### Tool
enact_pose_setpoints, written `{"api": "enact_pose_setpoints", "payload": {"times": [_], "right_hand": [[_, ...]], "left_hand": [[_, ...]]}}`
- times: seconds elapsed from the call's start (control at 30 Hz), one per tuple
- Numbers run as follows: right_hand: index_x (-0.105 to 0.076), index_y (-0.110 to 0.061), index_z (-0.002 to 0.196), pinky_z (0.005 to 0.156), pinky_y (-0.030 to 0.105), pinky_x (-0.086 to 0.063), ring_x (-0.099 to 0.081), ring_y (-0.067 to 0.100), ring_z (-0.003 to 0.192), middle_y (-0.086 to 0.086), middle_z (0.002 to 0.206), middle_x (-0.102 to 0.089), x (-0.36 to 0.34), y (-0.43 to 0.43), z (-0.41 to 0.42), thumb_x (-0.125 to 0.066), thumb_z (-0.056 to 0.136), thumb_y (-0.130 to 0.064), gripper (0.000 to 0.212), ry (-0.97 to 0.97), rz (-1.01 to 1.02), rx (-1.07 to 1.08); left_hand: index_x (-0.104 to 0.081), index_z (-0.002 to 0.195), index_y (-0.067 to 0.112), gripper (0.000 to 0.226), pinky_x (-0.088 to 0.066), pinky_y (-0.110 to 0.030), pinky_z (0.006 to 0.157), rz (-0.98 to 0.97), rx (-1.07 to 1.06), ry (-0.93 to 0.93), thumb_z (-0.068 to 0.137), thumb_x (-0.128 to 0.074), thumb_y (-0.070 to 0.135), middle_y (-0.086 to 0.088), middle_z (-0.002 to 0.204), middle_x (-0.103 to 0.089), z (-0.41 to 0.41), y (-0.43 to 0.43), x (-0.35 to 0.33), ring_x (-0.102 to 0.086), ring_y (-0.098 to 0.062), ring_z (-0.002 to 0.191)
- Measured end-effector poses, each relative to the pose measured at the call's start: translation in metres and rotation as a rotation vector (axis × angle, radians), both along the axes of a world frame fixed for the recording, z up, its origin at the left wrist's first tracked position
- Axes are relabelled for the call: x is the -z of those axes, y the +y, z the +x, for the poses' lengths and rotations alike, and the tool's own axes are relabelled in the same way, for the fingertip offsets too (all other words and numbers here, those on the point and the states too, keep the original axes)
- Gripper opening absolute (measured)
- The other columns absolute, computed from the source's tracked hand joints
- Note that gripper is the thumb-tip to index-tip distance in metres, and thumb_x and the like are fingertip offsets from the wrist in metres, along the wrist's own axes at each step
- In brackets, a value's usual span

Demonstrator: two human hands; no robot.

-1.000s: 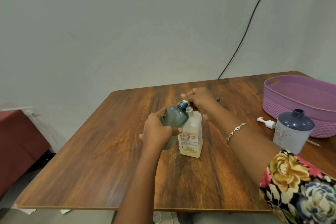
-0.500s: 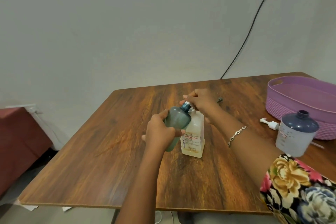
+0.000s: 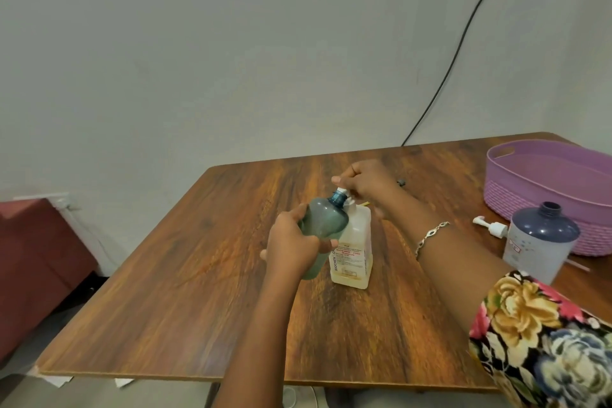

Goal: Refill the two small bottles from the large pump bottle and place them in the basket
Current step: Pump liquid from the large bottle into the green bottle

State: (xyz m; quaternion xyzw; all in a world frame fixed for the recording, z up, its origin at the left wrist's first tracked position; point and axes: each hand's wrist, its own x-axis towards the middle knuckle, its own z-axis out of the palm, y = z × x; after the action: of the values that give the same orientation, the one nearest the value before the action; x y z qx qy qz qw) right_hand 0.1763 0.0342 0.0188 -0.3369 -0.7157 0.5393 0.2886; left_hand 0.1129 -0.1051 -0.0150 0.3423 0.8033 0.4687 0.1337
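Note:
My left hand (image 3: 290, 247) grips a small teal bottle (image 3: 324, 220), tilted so its open neck sits under the white pump nozzle. The large pump bottle (image 3: 353, 253), pale and square with a red-lettered label, stands upright mid-table. My right hand (image 3: 364, 180) curls over the pump head from above. A second small bottle (image 3: 538, 242), dark blue top and clear body, stands uncapped at the right. Its white pump cap (image 3: 490, 227) lies beside it. The purple basket (image 3: 546, 182) sits at the far right with nothing visible inside.
The wooden table (image 3: 205, 275) has bare surface to the left and front. A black cable (image 3: 463, 43) runs down the wall to the table's back edge. A small dark object (image 3: 401, 183) lies behind my right hand. A red seat (image 3: 33, 258) stands left of the table.
The view has shifted slightly. Both hands hold the same grips on the teal bottle and pump head; the pump looks pressed a little lower.

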Motion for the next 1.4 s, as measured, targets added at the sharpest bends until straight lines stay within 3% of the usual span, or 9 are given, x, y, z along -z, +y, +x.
{"api": "enact_pose_setpoints", "payload": {"times": [0.17, 0.27, 0.5, 0.63, 0.8, 1.0, 1.1, 1.2, 1.4], "right_hand": [[-0.052, -0.009, 0.063, 0.050, 0.018, -0.041, -0.054, 0.007, 0.066, 0.000, 0.068, -0.057, -0.008, -0.004, 0.000, -0.067, 0.081, -0.011, 0.024, -0.013, 0.054, 0.041], [-0.055, -0.008, 0.063, 0.042, 0.016, -0.042, -0.052, 0.010, 0.061, 0.004, 0.069, -0.058, -0.021, 0.001, 0.004, -0.068, 0.080, -0.006, 0.021, 0.027, -0.044, -0.034], [-0.053, -0.012, 0.061, 0.052, 0.018, -0.040, -0.050, 0.005, 0.055, -0.002, 0.064, -0.057, 0.004, 0.000, -0.002, -0.067, 0.082, -0.013, 0.025, -0.013, 0.114, 0.031], [-0.054, -0.011, 0.063, 0.045, 0.014, -0.042, -0.053, 0.003, 0.054, -0.001, 0.067, -0.058, -0.005, -0.001, 0.001, -0.066, 0.082, -0.010, 0.022, 0.010, 0.048, 0.008], [-0.052, -0.010, 0.061, 0.048, 0.017, -0.041, -0.058, 0.010, 0.073, 0.003, 0.074, -0.062, -0.010, -0.003, -0.002, -0.065, 0.082, -0.006, 0.025, 0.029, 0.016, 0.012], [-0.049, -0.011, 0.061, 0.055, 0.020, -0.041, -0.058, 0.008, 0.078, 0.000, 0.072, -0.059, 0.004, -0.005, -0.006, -0.064, 0.084, -0.010, 0.027, -0.007, 0.069, 0.062], [-0.050, -0.010, 0.063, 0.051, 0.015, -0.043, -0.056, 0.003, 0.071, -0.002, 0.075, -0.062, -0.002, -0.005, -0.002, -0.062, 0.085, -0.008, 0.025, -0.003, 0.043, 0.041], [-0.053, -0.010, 0.063, 0.063, 0.022, -0.042, -0.057, 0.013, 0.079, 0.007, 0.088, -0.065, -0.017, -0.004, 0.000, -0.066, 0.082, -0.013, 0.023, -0.078, 0.112, 0.023], [-0.050, -0.012, 0.062, 0.055, 0.020, -0.038, -0.050, 0.002, 0.066, -0.003, 0.071, -0.056, -0.004, -0.007, -0.005, -0.064, 0.085, -0.015, 0.027, -0.110, 0.178, 0.060]], "left_hand": [[-0.046, 0.136, 0.018, 0.085, -0.037, -0.052, 0.100, 0.032, -0.001, -0.024, 0.061, -0.084, 0.014, 0.001, 0.131, -0.053, 0.000, 0.000, -0.004, -0.049, -0.023, 0.117], [-0.048, 0.135, 0.021, 0.083, -0.038, -0.052, 0.098, 0.042, -0.004, 0.015, 0.060, -0.084, 0.014, 0.004, 0.125, -0.056, -0.002, 0.000, -0.012, -0.051, -0.022, 0.113], [-0.044, 0.138, 0.021, 0.086, -0.037, -0.052, 0.101, 0.003, -0.004, -0.021, 0.061, -0.084, 0.015, 0.001, 0.131, -0.052, -0.003, 0.002, 0.003, -0.048, -0.023, 0.117], [-0.046, 0.136, 0.019, 0.085, -0.037, -0.051, 0.100, 0.023, -0.001, -0.025, 0.060, -0.085, 0.014, 0.000, 0.130, -0.054, -0.003, -0.001, -0.003, -0.050, -0.024, 0.116], [-0.048, 0.134, 0.022, 0.083, -0.039, -0.050, 0.097, 0.007, -0.004, 0.047, 0.060, -0.085, 0.017, 0.003, 0.123, -0.057, -0.007, -0.002, -0.012, -0.052, -0.023, 0.111], [-0.045, 0.137, 0.021, 0.085, -0.037, -0.051, 0.099, -0.014, -0.007, 0.002, 0.062, -0.085, 0.018, 0.003, 0.128, -0.054, -0.001, -0.001, -0.001, -0.050, -0.022, 0.115], [-0.047, 0.135, 0.020, 0.084, -0.038, -0.052, 0.099, 0.027, -0.018, -0.025, 0.061, -0.085, 0.015, 0.001, 0.128, -0.055, 0.000, -0.003, -0.003, -0.050, -0.023, 0.114], [-0.051, 0.132, 0.021, 0.083, -0.039, -0.052, 0.097, 0.072, -0.027, -0.017, 0.058, -0.086, 0.015, 0.002, 0.125, -0.056, -0.001, -0.004, -0.009, -0.052, -0.022, 0.112], [-0.053, 0.130, 0.022, 0.085, -0.039, -0.051, 0.098, 0.094, -0.054, -0.065, 0.052, -0.088, 0.015, 0.004, 0.125, -0.058, 0.003, -0.004, 0.001, -0.052, -0.019, 0.112]]}}
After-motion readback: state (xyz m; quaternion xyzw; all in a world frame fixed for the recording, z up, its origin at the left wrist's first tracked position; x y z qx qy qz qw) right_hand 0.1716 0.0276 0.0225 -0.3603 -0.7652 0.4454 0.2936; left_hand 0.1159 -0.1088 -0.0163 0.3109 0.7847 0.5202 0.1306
